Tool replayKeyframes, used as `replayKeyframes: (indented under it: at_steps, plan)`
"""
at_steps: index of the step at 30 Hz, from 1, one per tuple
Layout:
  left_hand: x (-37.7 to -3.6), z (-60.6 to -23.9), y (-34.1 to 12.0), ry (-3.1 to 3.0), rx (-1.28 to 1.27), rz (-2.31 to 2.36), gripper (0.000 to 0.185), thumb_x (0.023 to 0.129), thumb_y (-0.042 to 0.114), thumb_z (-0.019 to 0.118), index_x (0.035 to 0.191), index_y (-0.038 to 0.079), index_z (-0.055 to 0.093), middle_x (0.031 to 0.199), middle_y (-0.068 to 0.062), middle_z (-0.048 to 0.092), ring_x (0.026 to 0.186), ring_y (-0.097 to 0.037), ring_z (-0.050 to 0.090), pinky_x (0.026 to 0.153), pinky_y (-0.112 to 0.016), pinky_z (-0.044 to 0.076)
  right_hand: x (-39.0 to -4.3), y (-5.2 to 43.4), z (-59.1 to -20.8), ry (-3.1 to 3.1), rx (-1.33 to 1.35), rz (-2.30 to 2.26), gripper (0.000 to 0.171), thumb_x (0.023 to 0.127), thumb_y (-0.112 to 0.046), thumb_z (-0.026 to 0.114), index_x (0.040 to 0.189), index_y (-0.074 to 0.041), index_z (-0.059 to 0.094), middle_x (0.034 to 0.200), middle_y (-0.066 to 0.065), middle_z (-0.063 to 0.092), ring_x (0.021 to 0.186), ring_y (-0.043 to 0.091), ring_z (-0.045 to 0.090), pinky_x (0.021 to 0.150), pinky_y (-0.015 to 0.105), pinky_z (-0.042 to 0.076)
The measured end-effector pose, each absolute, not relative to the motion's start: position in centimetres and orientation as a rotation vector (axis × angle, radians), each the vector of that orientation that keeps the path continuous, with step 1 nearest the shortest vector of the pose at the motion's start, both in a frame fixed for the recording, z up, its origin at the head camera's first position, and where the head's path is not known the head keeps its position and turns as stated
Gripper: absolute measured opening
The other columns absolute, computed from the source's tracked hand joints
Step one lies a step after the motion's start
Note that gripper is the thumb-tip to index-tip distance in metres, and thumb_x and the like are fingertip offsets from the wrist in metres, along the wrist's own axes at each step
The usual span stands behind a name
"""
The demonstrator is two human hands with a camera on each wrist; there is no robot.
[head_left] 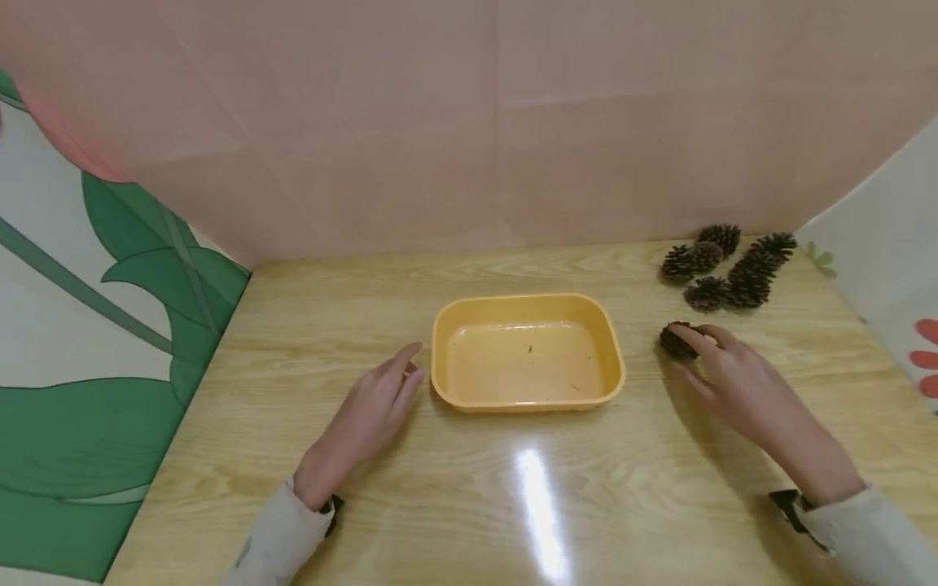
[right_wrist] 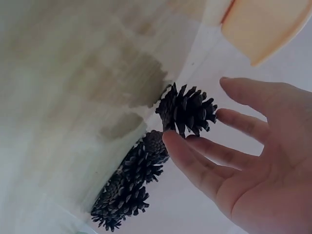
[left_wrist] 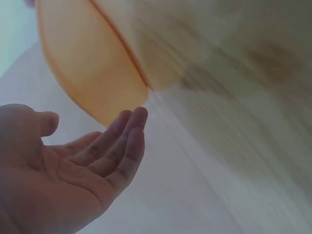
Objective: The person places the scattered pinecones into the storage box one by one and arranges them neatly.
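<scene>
- right hand (head_left: 740, 382), fingers straight, touches a lone pine cone (head_left: 676, 340) near the pine cone pile (head_left: 725, 264)
- left hand (head_left: 374, 411) rests open beside the yellow tray (head_left: 528, 305)

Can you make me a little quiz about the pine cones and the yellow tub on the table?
1. True or false: the yellow tub already has a pine cone in it.
2. Which of the hands touches a pine cone? A) left hand B) right hand C) both
3. Fill the gap: the pile of pine cones lies at the far ____ corner of the table.

Key
1. False: only small specks show in it.
2. B: the fingertips of the right hand touch the single pine cone; the left hand lies open beside the tub.
3. Right.
</scene>
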State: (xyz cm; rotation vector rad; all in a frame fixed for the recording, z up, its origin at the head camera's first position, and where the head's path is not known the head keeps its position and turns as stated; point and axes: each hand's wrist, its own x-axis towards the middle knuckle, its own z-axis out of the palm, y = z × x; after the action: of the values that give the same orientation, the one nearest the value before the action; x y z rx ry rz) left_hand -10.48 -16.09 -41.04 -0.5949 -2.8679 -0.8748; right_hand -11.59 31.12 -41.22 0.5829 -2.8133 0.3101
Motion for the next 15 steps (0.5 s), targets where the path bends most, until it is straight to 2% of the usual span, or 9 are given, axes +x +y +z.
replayKeyframes:
  at_steps: [3, 5, 9, 12, 15]
  plan:
    - [-10.8, -40.7, -15.6, -2.877, -0.593, -0.981, 0.049, 0.108, 0.035, 0.042, 0.149, 0.008, 0.044, 0.104, 0.0, 0.065, 0.085, -0.008, 0.061, 0.073, -0.029, 0.054, -12.3, 30.9, -40.9, -2.811, 0.579, 0.328, 0.053, 0.083, -0.008, 0.08, 0.129, 0.001, 0.057, 0.109, 0.034, 0.058, 0.072, 0.041, 0.063, 0.055, 0.055, 0.051]
    - [-11.0, -40.6, -15.3, -2.864, -0.599, -1.056, 0.049, 0.107, 0.034, 0.044, 0.149, 0.009, 0.043, 0.101, 0.001, 0.064, 0.082, -0.007, 0.06, 0.071, -0.028, 0.053, -12.6, 30.8, -40.7, -2.825, 0.568, 0.349, 0.043, 0.083, -0.009, 0.081, 0.118, 0.001, 0.059, 0.099, 0.031, 0.059, 0.063, 0.033, 0.059, 0.049, 0.048, 0.049]
    - [-11.2, -40.7, -15.0, -2.827, -0.627, -1.136, 0.046, 0.106, 0.029, 0.048, 0.148, 0.009, 0.044, 0.094, 0.003, 0.062, 0.078, -0.007, 0.058, 0.067, -0.026, 0.052, -12.7, 30.7, -40.5, -2.872, 0.531, 0.369, 0.029, 0.084, -0.007, 0.079, 0.099, -0.004, 0.055, 0.085, 0.019, 0.057, 0.056, 0.021, 0.049, 0.045, 0.037, 0.042]
    - [-11.3, -40.9, -14.9, -2.808, -0.655, -1.175, 0.042, 0.106, 0.023, 0.051, 0.145, 0.008, 0.047, 0.09, 0.003, 0.061, 0.074, -0.007, 0.057, 0.064, -0.025, 0.051, -12.6, 30.7, -40.3, -2.876, 0.548, 0.363, 0.031, 0.083, -0.004, 0.079, 0.097, -0.003, 0.052, 0.08, 0.016, 0.056, 0.052, 0.016, 0.044, 0.044, 0.031, 0.038]
    - [-11.4, -41.0, -14.7, -2.801, -0.672, -1.264, 0.038, 0.104, 0.017, 0.054, 0.141, 0.007, 0.051, 0.087, 0.001, 0.062, 0.069, -0.007, 0.055, 0.061, -0.025, 0.049, -12.6, 30.7, -39.9, -2.872, 0.577, 0.369, 0.036, 0.081, -0.002, 0.079, 0.105, 0.001, 0.051, 0.084, 0.022, 0.059, 0.05, 0.016, 0.046, 0.044, 0.033, 0.042]
